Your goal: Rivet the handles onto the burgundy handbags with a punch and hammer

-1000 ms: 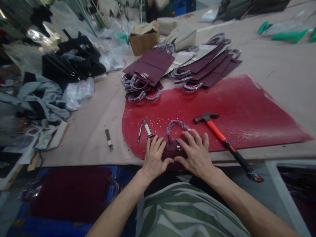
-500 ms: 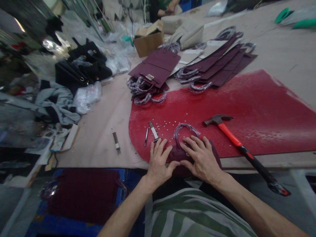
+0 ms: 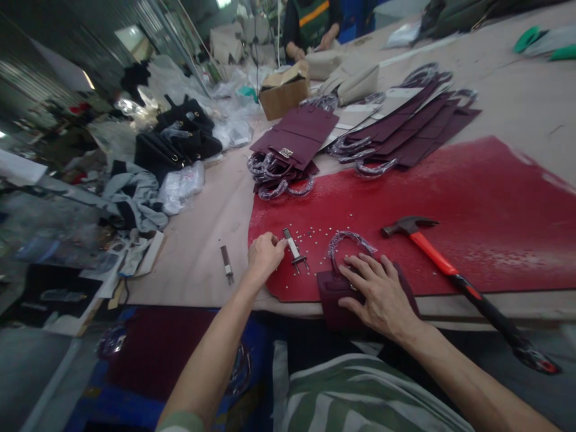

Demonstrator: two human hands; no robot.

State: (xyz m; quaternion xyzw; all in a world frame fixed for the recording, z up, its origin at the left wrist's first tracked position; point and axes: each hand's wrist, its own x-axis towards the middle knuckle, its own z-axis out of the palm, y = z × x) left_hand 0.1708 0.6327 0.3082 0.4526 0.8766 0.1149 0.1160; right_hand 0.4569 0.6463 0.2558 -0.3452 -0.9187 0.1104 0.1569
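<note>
A burgundy leather bag piece (image 3: 330,294) lies at the table's front edge, its handle (image 3: 348,235) wrapped in clear plastic and arching away from me. My right hand (image 3: 380,291) rests on top of it with the fingers spread. To the left, my left hand (image 3: 266,255) is on the red mat's edge, fingertips drawn together; what is between them is hidden. Just right of those fingers lies a pronged metal tool (image 3: 293,247) with a pale band. Small round metal bits (image 3: 314,228) are scattered behind it.
A claw hammer (image 3: 432,255) lies right, its handle past the table edge. A second pronged tool (image 3: 226,264) is left of the red mat (image 3: 495,198). Burgundy bag panels (image 3: 299,135) are stacked behind, near a cardboard box (image 3: 285,96). Another person (image 3: 315,27) is across the table.
My left hand has left the bag piece and moved left, closing its fingers where a slim metal rod lay. That rod is now out of sight. My right hand stays on the bag piece.
</note>
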